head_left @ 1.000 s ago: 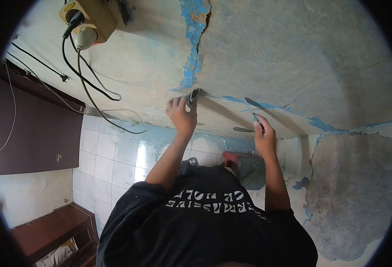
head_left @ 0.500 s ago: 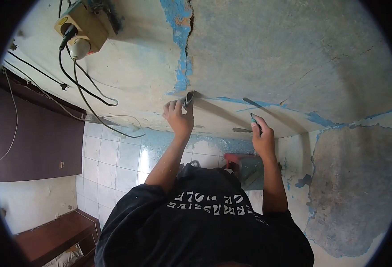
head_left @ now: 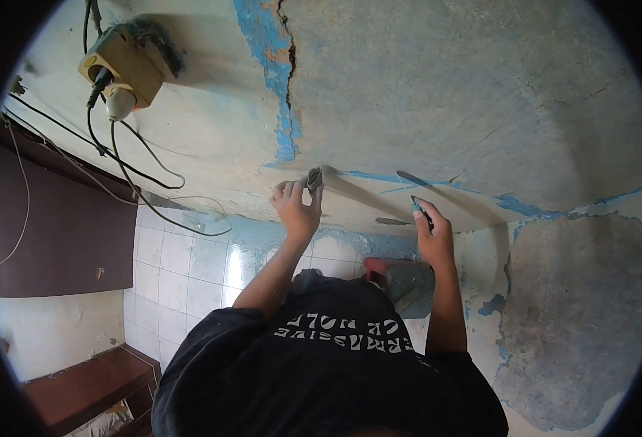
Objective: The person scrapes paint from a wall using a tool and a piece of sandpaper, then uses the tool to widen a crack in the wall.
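Note:
My left hand (head_left: 297, 211) is against the wall, its fingers curled round a grey, rolled or folded sheet (head_left: 314, 179) whose open end faces up. To its right, my right hand (head_left: 435, 231) grips a small tool with a green handle (head_left: 417, 207). From that tool a thin pale blade or rod reaches up to the blue paint line (head_left: 368, 177) on the wall. Above my left hand, a strip of blue peeling paint (head_left: 284, 135) runs beside a dark crack (head_left: 290, 58).
A yellowish socket box (head_left: 135, 69) with plugs and hanging black cables (head_left: 140, 175) is at upper left. A dark brown panel (head_left: 59, 218) stands at left. Below my right hand are a red and grey object (head_left: 408, 280) and white floor tiles (head_left: 208, 280).
The view has shifted a little, with the wall marks now lower and to the left. The pale thin part of the tool now shows against the wall. Both hands keep their hold.

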### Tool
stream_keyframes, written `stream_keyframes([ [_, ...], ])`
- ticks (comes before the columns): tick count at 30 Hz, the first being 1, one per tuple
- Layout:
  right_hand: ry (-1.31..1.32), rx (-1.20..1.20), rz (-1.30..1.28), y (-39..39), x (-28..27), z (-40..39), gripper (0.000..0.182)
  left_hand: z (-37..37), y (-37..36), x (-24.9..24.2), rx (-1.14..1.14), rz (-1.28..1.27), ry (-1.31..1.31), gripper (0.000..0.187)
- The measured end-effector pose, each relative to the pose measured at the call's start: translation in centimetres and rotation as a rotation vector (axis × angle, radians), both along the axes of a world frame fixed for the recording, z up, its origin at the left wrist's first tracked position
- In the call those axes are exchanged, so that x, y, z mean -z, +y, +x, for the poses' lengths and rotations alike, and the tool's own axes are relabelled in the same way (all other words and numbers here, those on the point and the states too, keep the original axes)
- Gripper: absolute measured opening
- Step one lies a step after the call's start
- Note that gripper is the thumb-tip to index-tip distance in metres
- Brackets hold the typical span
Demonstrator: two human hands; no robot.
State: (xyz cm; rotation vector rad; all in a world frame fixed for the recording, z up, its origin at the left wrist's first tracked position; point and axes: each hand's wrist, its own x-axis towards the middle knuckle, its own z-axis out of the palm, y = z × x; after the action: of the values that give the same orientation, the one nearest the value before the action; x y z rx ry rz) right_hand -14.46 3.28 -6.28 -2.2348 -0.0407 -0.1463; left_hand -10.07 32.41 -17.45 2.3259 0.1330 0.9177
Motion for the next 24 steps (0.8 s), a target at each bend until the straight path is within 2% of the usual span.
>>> stream_keyframes([
  [4, 0.029, -0.003, -0.070, 0.6, -1.8, 0.4, 0.033, -0.2, 0.2, 0.0, -0.027, -0.007, 0.001, 0.033],
  [9, 0.035, -0.122, -0.038, 4.8, 0.5, 1.9, 0.031, -0.2, 1.4, -0.1, -0.067, -0.011, 0.006, 0.032],
  [15, -0.103, -0.018, -0.012, 3.9, 0.9, 1.5, 0.029, 0.2, 2.1, -0.9, -0.090, -0.017, -0.031, 0.029],
  [17, -0.041, -0.119, -0.009, 6.1, 1.3, 2.2, 0.028, 0.5, 2.4, -0.7, -0.078, -0.020, -0.001, 0.029],
  [18, -0.135, -0.161, -0.043, 7.5, 1.9, 2.7, 0.028, 0.8, 2.6, -0.7, -0.078, -0.024, 0.005, 0.027],
  [21, -0.043, -0.100, -0.060, 8.3, 1.7, 1.7, 0.029, 0.9, 2.9, -0.7, -0.061, -0.012, 0.018, 0.026],
  [24, -0.049, -0.029, -0.042, 6.1, 0.1, 0.8, 0.028, 1.0, 3.1, -0.8, -0.056, -0.002, 0.003, 0.025],
])
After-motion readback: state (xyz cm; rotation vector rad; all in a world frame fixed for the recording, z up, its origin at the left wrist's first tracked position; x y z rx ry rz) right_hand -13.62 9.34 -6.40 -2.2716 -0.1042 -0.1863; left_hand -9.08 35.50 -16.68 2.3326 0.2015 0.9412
